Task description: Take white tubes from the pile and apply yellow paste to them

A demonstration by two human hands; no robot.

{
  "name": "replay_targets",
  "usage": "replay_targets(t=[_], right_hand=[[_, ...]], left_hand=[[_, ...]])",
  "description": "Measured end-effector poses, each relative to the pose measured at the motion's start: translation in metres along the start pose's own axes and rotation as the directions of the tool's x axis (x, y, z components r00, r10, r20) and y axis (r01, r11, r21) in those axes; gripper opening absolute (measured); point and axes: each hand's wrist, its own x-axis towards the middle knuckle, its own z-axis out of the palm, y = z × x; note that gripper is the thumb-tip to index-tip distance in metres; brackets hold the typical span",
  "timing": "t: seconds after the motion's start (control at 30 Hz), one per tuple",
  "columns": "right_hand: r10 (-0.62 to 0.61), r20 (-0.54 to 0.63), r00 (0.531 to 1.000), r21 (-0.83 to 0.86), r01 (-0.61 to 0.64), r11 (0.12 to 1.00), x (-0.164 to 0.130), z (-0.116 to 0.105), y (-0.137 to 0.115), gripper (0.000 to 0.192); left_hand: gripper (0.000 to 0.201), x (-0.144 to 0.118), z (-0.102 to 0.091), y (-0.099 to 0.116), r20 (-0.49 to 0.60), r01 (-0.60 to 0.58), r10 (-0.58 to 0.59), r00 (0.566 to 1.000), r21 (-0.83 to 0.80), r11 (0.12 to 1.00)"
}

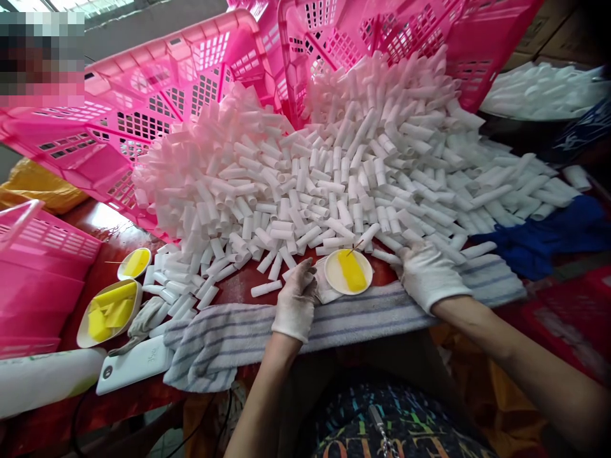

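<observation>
A small white tube (321,287) is held in the gloved left hand (296,304), just beside a white dish (334,275) with a yellow sponge (352,270). The gloved right hand (426,275) is laid, fingers loosely spread, on the edge of the tube pile (334,165) spilled from pink baskets (157,108) onto the bench (238,287)

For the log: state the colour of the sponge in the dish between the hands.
Yellow sponge, head view.

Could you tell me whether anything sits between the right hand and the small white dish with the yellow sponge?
Nothing visible does. The white-gloved right hand rests on the striped grey towel just right of the small white dish holding a yellow sponge; only bare towel lies between. The left hand touches the dish's other side.
</observation>
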Motion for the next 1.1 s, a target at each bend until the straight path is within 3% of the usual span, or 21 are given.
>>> replay_targets(t=[0.1, 0.2, 0.27, 0.3, 0.37, 0.43, 0.5, 0.6, 0.7, 0.8, 0.9, 1.0, 1.1], right_hand=[[0.052, 0.08, 0.995, -0.045, -0.049, 0.998, -0.001, -0.004, 0.001, 0.031], [0.11, -0.022, 0.994, 0.284, -0.1, 0.954, -0.006, -0.017, -0.006, 0.034], [0.245, -0.02, 0.969, 0.605, -0.183, 0.775, -0.012, -0.025, -0.013, 0.042], [0.29, 0.048, 0.956, 0.725, -0.233, 0.648, -0.014, -0.028, -0.016, 0.044], [0.267, 0.231, 0.936, 0.838, -0.331, 0.433, -0.018, -0.028, -0.023, 0.048], [0.172, 0.351, 0.92, 0.854, -0.39, 0.345, -0.018, -0.022, -0.028, 0.049], [0.129, 0.371, 0.92, 0.86, -0.392, 0.326, -0.016, -0.012, -0.031, 0.049], [0.154, 0.265, 0.952, 0.878, -0.304, 0.369, -0.014, 0.004, -0.031, 0.046], [0.137, 0.167, 0.976, 0.875, -0.211, 0.435, -0.016, 0.013, -0.03, 0.042], [0.092, 0.183, 0.979, 0.886, -0.204, 0.416, -0.019, 0.017, -0.03, 0.047], [0.116, 0.183, 0.976, 0.903, -0.214, 0.372, -0.021, 0.022, -0.031, 0.045], [0.122, 0.139, 0.983, 0.903, -0.176, 0.391, -0.023, 0.026, -0.03, 0.035], [0.053, 0.194, 0.98, 0.913, -0.2, 0.354, -0.025, 0.027, -0.028, 0.044]], left_hand=[[0.041, -0.002, -0.004, -0.006, -0.068, -0.047, 0.052, 0.996, 0.083, 0.995], [0.035, -0.005, -0.01, -0.009, -0.08, -0.108, 0.118, 0.99, 0.114, 0.988], [0.034, -0.009, -0.013, -0.009, -0.063, -0.189, 0.196, 0.978, 0.112, 0.976], [0.034, -0.01, -0.013, -0.009, -0.064, -0.229, 0.238, 0.969, 0.123, 0.966], [0.034, -0.012, -0.011, -0.007, -0.078, -0.27, 0.284, 0.956, 0.149, 0.951], [0.036, -0.013, -0.007, -0.005, -0.104, -0.233, 0.247, 0.963, 0.127, 0.964], [0.037, -0.013, -0.005, -0.002, -0.139, -0.155, 0.161, 0.977, 0.053, 0.986], [0.038, -0.013, -0.006, 0.005, -0.179, -0.037, 0.038, 0.983, 0.006, 0.999], [0.039, -0.013, -0.011, 0.01, -0.153, 0.074, -0.069, 0.986, 0.03, 0.997], [0.037, -0.013, -0.011, 0.01, -0.105, 0.115, -0.113, 0.988, 0.011, 0.993], [0.035, -0.014, -0.005, 0.007, -0.09, 0.091, -0.087, 0.992, 0.039, 0.995], [0.028, -0.016, 0.0, 0.003, -0.112, 0.038, -0.013, 0.994, 0.219, 0.975], [0.029, -0.018, 0.001, -0.004, -0.054, -0.091, 0.124, 0.991, 0.415, 0.905]])
